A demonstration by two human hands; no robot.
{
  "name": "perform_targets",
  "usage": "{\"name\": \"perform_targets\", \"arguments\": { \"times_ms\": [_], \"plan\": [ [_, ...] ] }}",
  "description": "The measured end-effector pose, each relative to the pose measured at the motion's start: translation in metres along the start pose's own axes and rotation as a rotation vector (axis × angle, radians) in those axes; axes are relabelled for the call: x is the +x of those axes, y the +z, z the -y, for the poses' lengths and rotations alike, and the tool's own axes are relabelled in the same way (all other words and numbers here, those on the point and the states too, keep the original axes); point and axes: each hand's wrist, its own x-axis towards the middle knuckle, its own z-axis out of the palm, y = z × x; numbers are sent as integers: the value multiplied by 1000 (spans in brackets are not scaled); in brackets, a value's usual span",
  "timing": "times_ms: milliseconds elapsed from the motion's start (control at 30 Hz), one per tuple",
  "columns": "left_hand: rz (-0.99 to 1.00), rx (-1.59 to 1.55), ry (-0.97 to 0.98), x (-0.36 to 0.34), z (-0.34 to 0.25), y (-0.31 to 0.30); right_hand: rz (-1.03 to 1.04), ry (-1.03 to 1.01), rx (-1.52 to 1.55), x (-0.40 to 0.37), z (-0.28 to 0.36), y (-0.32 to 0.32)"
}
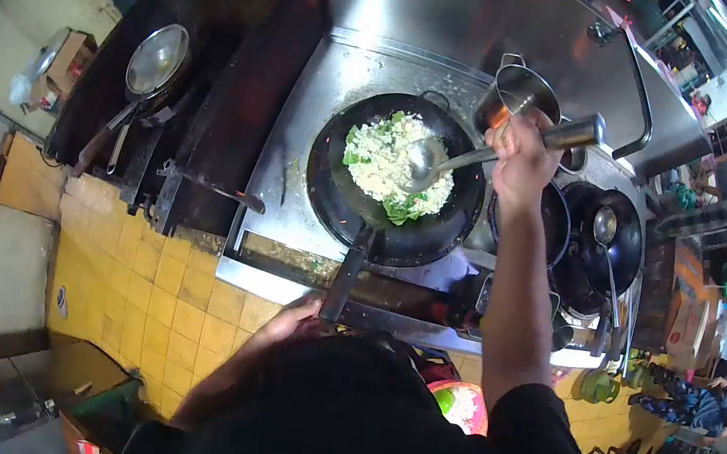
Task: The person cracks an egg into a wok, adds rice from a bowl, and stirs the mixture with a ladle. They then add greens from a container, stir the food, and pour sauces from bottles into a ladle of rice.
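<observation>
My right hand [523, 152] is closed around the shaft of a long metal ladle [428, 164], whose wooden-looking handle sticks out to the right. The ladle's bowl rests in rice with green leaves [386, 165] inside a black wok [322, 189] on the stove. Toward me points the wok's dark handle [347, 276]. My left hand [295, 315] is at the handle's end by the stove's front edge, its fingers mostly hidden, so I cannot tell whether it grips. Just behind my right hand stands a metal pot [522, 87].
Right of the wok are more dark pans [625, 250], one with a second ladle [605, 226] in it. A bent tap pipe [645, 109] rises at the back right. On the left burner lies a strainer [158, 59]. Below me is a bowl [472, 414] with white and green contents.
</observation>
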Motion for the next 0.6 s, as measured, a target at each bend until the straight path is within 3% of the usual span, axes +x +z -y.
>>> {"name": "perform_targets", "arguments": {
  "times_ms": [67,133,167,200,267,300,333,367,400,467,500,533,600],
  "plan": [
    [-137,-69,-87,-10,18,-39,-7,76,93,-16,-20,2],
    [-120,-50,-92,-3,52,-99,166,-24,-335,-25,-47,3],
    [-103,-53,-57,3,48,-105,252,-59,-339,-21,-44,10],
    [-87,-31,-67,0,44,-113,247,-19,-314,-23,-38,11],
    [-76,-69,-4,-2,23,-125,24,0,-265,-48,-6,12],
    [-58,-56,-3,-5,8,-120,-21,-194,-325,-61,-10,-1],
    [-103,229,17,-12,-4,-111,7,-322,-633,-74,-34,-33],
    [-143,521,27,-21,-13,-111,-13,-255,-684,-91,-36,-35],
    [-115,544,14,-20,-12,-130,-39,-190,-738,-108,-34,-35],
    [120,948,146,-5,-2,-179,-113,-239,-764,-141,-42,-18],
    [73,758,-126,-12,-17,-168,-151,-270,-774,-160,-48,-11],
    [99,775,-125,-19,-23,-168,-159,-351,-902,-182,-56,-9],
    [-26,229,-333,-34,-28,-180,-118,-400,-1151,-233,-58,0]
  ]
}}
